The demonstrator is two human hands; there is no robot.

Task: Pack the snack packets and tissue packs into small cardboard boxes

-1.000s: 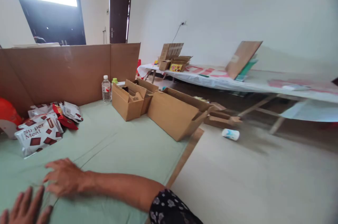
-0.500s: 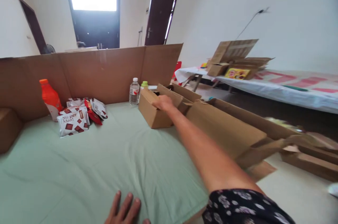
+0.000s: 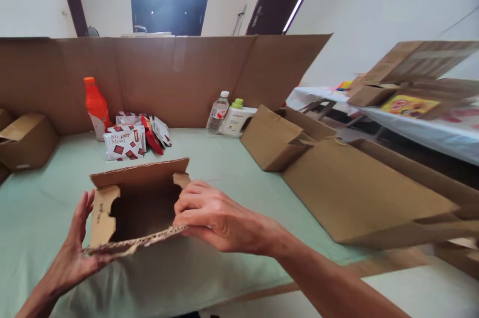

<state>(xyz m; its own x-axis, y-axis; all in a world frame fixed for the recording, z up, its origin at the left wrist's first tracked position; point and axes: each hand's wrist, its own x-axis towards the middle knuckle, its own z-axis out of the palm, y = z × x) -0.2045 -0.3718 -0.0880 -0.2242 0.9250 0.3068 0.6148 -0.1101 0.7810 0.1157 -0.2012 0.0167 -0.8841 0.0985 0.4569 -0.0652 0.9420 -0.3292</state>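
A small open cardboard box (image 3: 144,177) is between my two hands above the green cloth, its opening facing me and its flaps spread. Inside it looks dark, and no contents show. My left hand (image 3: 77,253) holds the box's left end, with fingers along the outside and thumb by the front edge. At the right front corner, my right hand (image 3: 215,215) is closed on the flap edge. Behind the box are several white and brown "Super Meal" packets (image 3: 123,142), a red packet (image 3: 151,138) and an orange-capped bottle (image 3: 96,108).
A clear water bottle (image 3: 217,114) and a white bottle with a green cap (image 3: 236,119) stand against the cardboard screen (image 3: 149,68). Cardboard boxes line the right edge, including a large one (image 3: 359,193). Another box (image 3: 32,143) sits at left.
My right hand has brought a small box from the right side to the front centre. My left hand has risen from the cloth and taken hold of its left end. The view has shifted.
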